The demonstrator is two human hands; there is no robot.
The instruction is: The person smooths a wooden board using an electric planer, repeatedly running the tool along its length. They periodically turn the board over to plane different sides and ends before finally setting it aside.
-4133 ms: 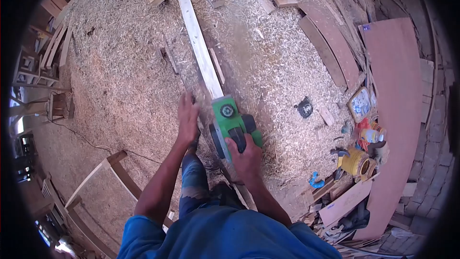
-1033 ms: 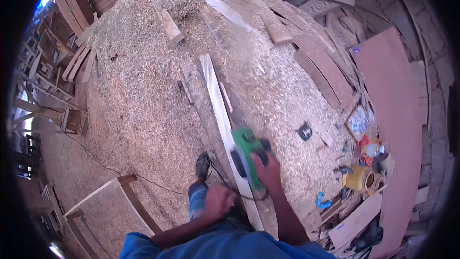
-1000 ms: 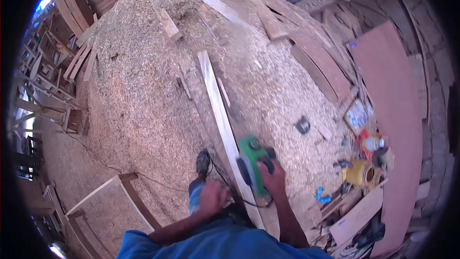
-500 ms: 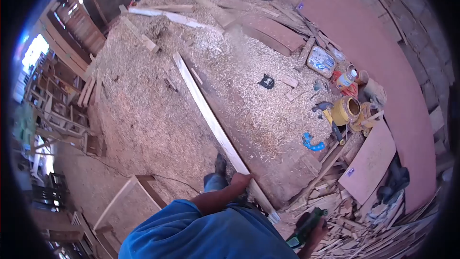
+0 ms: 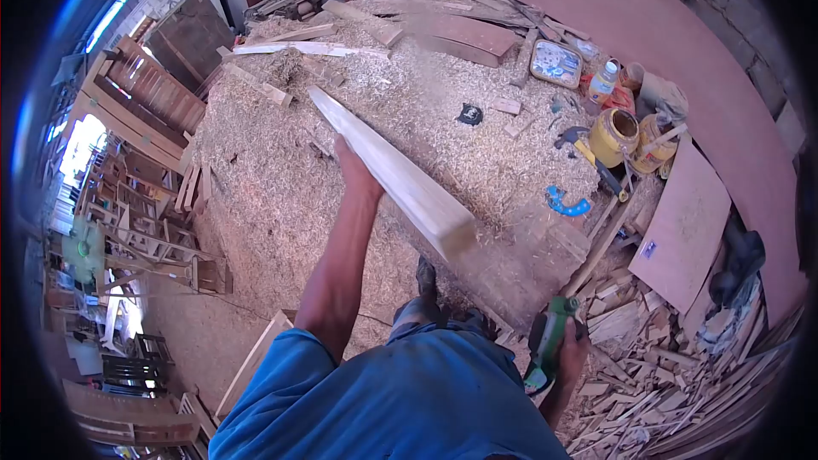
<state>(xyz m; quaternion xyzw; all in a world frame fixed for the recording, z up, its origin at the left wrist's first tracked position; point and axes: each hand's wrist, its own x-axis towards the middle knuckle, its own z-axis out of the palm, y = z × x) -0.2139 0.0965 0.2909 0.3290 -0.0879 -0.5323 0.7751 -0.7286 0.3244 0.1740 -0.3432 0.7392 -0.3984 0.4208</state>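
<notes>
My left hand [image 5: 358, 172] is closed around a long, pale wooden board [image 5: 400, 179] from its left side. The board is raised and tilted, with its near end [image 5: 456, 238] close to the camera and its far end toward the wood shavings at the back. In my right hand [image 5: 573, 347], low at the right, is a green electric planer [image 5: 550, 339], held apart from the board. The fingers around the planer are partly hidden.
Shavings [image 5: 264, 187] cover the floor and work surface. To the right are a hammer [image 5: 601, 169], a blue curved object [image 5: 567, 203], a yellow container [image 5: 613, 138], a bottle [image 5: 603, 81] and a tray [image 5: 555, 64]. Wood offcuts [image 5: 648, 358] lie lower right; furniture frames [image 5: 162, 221] stand left.
The board has been lifted off the surface toward the camera. My left hand has moved forward along it with the arm stretched out. The planer has shifted slightly up in view, still in my right hand.
</notes>
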